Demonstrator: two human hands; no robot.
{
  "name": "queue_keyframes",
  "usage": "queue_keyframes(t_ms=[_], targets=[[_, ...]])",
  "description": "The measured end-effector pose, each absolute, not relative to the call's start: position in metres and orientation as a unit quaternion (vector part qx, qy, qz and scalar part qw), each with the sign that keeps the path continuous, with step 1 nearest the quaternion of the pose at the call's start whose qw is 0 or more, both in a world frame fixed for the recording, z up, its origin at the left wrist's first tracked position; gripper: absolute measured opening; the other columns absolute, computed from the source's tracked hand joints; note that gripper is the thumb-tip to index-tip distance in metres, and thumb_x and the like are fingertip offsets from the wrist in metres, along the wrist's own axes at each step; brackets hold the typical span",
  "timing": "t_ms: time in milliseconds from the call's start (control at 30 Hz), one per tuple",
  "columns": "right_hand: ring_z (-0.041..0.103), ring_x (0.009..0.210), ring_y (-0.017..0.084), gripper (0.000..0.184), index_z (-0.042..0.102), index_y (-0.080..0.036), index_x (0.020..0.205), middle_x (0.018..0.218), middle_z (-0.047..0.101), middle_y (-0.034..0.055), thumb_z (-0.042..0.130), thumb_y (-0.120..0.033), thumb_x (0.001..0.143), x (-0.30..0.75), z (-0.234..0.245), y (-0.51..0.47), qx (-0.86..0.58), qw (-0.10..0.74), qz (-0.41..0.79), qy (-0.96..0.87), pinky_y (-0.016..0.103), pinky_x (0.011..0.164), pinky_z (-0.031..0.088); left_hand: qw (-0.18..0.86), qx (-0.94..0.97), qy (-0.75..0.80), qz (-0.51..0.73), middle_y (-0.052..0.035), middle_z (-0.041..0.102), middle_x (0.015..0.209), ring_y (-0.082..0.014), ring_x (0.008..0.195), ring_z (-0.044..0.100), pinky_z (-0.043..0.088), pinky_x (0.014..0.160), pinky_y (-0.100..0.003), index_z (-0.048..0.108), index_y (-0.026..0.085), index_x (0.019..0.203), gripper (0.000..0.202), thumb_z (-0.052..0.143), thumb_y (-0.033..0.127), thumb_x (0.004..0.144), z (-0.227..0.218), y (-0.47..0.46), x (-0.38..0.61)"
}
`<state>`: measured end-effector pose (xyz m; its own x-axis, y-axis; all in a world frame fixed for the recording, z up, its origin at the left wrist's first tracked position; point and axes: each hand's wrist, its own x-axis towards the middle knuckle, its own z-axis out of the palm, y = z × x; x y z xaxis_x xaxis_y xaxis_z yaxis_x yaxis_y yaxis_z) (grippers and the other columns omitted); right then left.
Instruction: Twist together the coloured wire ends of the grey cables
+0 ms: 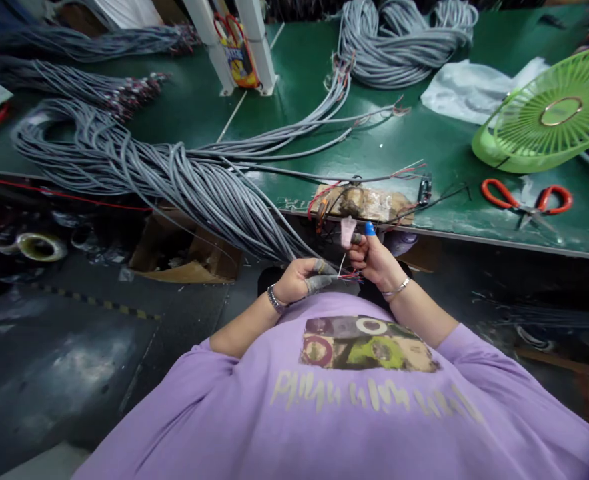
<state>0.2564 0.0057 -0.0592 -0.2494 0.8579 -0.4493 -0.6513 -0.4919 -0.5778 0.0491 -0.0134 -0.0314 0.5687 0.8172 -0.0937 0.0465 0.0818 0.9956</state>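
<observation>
Grey finger covers wrap the fingertips of my left hand (307, 277), which is closed in a pinch at the end of a grey cable. Thin red, blue and dark wires (351, 275) fan out from that end toward the right. One white wire (341, 262) rises from it to the curled fingers of my right hand (374, 260), which appear to grip its tip. That hand's thumb has a blue cover and points up; a pale pink cover (347, 232) shows beside it. Behind the hands, the thick bundle of grey cables (189, 180) hangs over the table edge.
On the green table (304, 60) lie a taped wooden block (369, 202) with wires, red-handled scissors (527, 203), a green fan (549, 110), a plastic bag (467, 87) and a second cable coil (404, 47). Below stands an open cardboard box (189, 267).
</observation>
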Motion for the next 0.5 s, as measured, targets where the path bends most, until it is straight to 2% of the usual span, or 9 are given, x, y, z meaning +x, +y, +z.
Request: queue_keyframes(t_ms=[200, 267, 433, 500], targets=[[0.021, 0.039, 0.002, 0.055, 0.053, -0.017, 0.075, 0.065, 0.06, -0.0013, 0.064, -0.071, 0.079, 0.26, -0.051, 0.007, -0.369, 0.48, 0.786, -0.127, 0.016, 0.033, 0.008, 0.616, 0.605, 0.374, 0.338, -0.0059, 0.072, 0.075, -0.0128, 0.066, 0.063, 0.052, 0.064, -0.023, 0.076, 0.012, 0.083, 0.038, 0.086, 0.045, 0.067, -0.035, -0.013, 0.048], [0.022, 0.039, 0.002, 0.054, 0.053, -0.017, 0.076, 0.066, 0.061, -0.0007, 0.064, -0.071, 0.08, 0.26, -0.049, 0.007, -0.375, 0.482, 0.783, -0.121, 0.016, 0.033, 0.009, 0.602, 0.618, 0.377, 0.337, -0.0062, 0.072, 0.076, -0.0129, 0.066, 0.064, 0.052, 0.065, -0.024, 0.076, 0.012, 0.086, 0.039, 0.083, 0.047, 0.071, -0.034, -0.011, 0.049], [0.02, 0.039, 0.001, 0.052, 0.056, -0.016, 0.075, 0.066, 0.059, -0.0008, 0.066, -0.067, 0.081, 0.265, -0.053, 0.006, -0.381, 0.488, 0.774, -0.133, 0.015, 0.032, 0.009, 0.539, 0.755, 0.287, 0.237, -0.0111, 0.076, 0.092, -0.0189, 0.086, 0.069, 0.054, 0.083, -0.031, 0.078, 0.016, 0.089, 0.035, 0.076, 0.049, 0.079, -0.019, 0.005, 0.05], [0.019, 0.039, 0.0, 0.051, 0.056, -0.016, 0.074, 0.065, 0.058, -0.0009, 0.067, -0.065, 0.081, 0.267, -0.058, 0.004, -0.392, 0.49, 0.769, -0.121, 0.015, 0.032, 0.009, 0.499, 0.776, 0.292, 0.25, -0.0115, 0.076, 0.093, -0.0192, 0.088, 0.069, 0.053, 0.086, -0.031, 0.078, 0.016, 0.088, 0.034, 0.073, 0.049, 0.082, -0.009, 0.018, 0.05]])
